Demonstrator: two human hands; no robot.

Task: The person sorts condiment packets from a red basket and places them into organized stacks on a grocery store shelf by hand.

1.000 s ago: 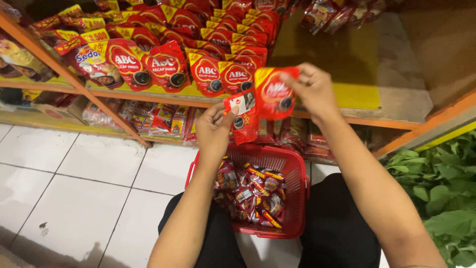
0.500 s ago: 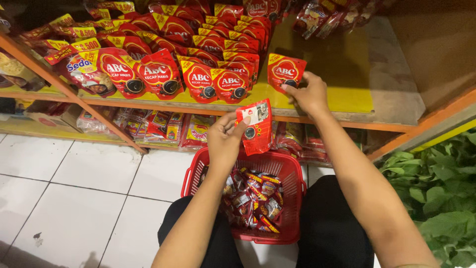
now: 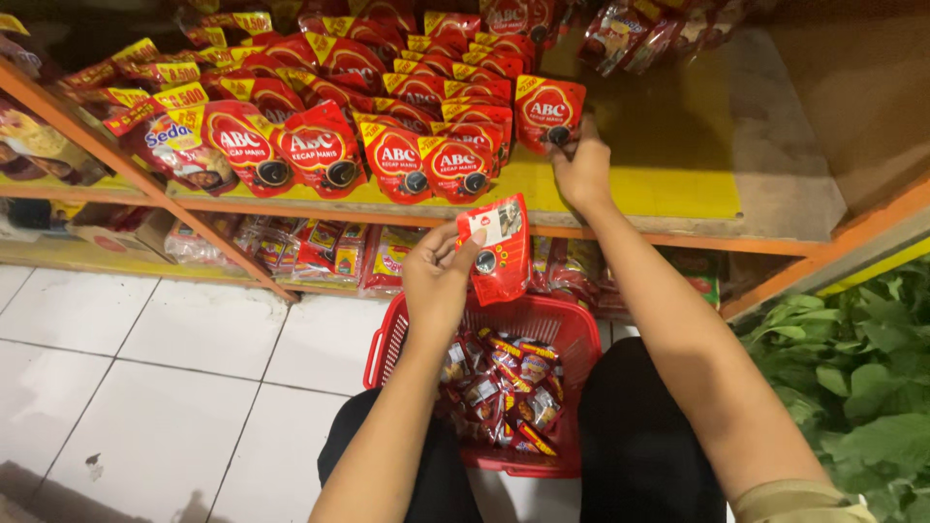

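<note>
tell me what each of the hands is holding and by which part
Left hand holds a red sauce pouch by its left edge. Right hand grips another red pouch on the shelf by its bottom.

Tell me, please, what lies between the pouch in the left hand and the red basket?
Nothing: in the head view the pouch hangs in open air just above the red basket.

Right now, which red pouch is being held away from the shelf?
The pouch in the left hand, above the red basket, back side showing; the others stand on the shelf.
</note>
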